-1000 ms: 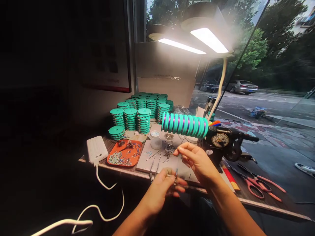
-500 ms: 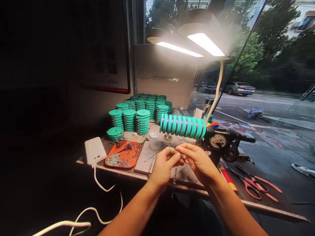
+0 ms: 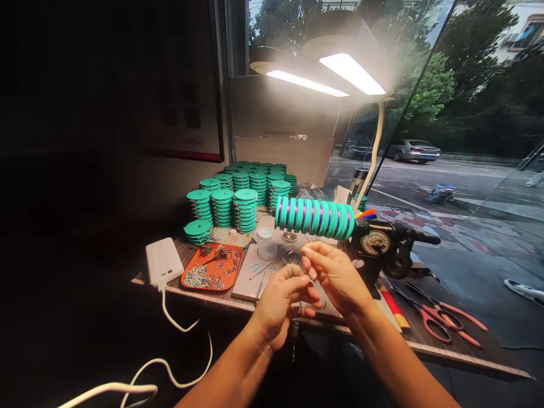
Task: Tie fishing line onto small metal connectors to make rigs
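Observation:
My left hand (image 3: 278, 303) is closed in a pinch on a small pale piece at its fingertips. From below its curled fingers hangs a thin dark strand (image 3: 293, 343) with small bits on it. A tan wrap (image 3: 293, 271) covers part of one finger. Just right and above, my right hand (image 3: 338, 275) has thumb and forefinger pressed together; whatever is between them is too small to make out. Beyond both hands, a row of turquoise spools (image 3: 314, 218) with purple thread sits sideways on a black winding machine (image 3: 376, 241) with a dial.
Stacks of turquoise spools (image 3: 245, 209) fill the back left. An orange tray (image 3: 229, 277) of small parts lies beside a white power bank (image 3: 165, 260). Small parts cups (image 3: 267, 247) stand behind my hands. Scissors (image 3: 437, 326) lie right; a lamp (image 3: 352, 71) hangs overhead.
My left hand has dropped slightly and turned, with its lower fingers spreading. My right fingertips have risen a little, away from the left ones. More of the dangling strand and a parts cup show.

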`<state>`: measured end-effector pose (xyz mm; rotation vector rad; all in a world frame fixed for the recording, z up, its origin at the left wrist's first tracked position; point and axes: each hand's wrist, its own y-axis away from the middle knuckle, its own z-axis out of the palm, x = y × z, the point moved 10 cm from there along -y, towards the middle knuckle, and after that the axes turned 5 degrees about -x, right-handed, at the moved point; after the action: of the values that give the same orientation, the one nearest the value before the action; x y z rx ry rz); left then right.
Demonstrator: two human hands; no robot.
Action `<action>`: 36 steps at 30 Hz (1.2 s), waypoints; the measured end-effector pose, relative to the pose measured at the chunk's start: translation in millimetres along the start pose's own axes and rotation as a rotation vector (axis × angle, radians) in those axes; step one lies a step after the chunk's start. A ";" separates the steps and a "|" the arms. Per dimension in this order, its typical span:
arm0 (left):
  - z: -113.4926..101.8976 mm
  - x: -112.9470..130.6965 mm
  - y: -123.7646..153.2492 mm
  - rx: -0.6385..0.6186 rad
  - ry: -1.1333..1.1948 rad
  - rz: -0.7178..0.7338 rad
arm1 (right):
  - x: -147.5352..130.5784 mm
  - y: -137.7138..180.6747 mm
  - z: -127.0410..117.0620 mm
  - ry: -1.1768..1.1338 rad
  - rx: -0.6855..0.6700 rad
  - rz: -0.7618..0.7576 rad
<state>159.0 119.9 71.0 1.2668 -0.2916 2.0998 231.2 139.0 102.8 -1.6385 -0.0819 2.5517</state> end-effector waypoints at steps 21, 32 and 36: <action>-1.4 -21.8 8.3 -0.038 0.186 -0.053 | -4.6 -2.8 -6.4 0.040 0.034 -0.006; -3.8 -22.3 10.9 -0.028 0.187 -0.061 | -2.6 -2.4 -4.9 0.038 0.022 -0.008; -5.1 -22.8 11.6 -0.019 0.190 -0.055 | -1.9 -3.7 -4.7 0.038 0.021 -0.008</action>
<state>155.2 104.0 50.6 1.0430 -0.1903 2.1456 236.5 142.4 103.0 -1.6743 -0.0576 2.5058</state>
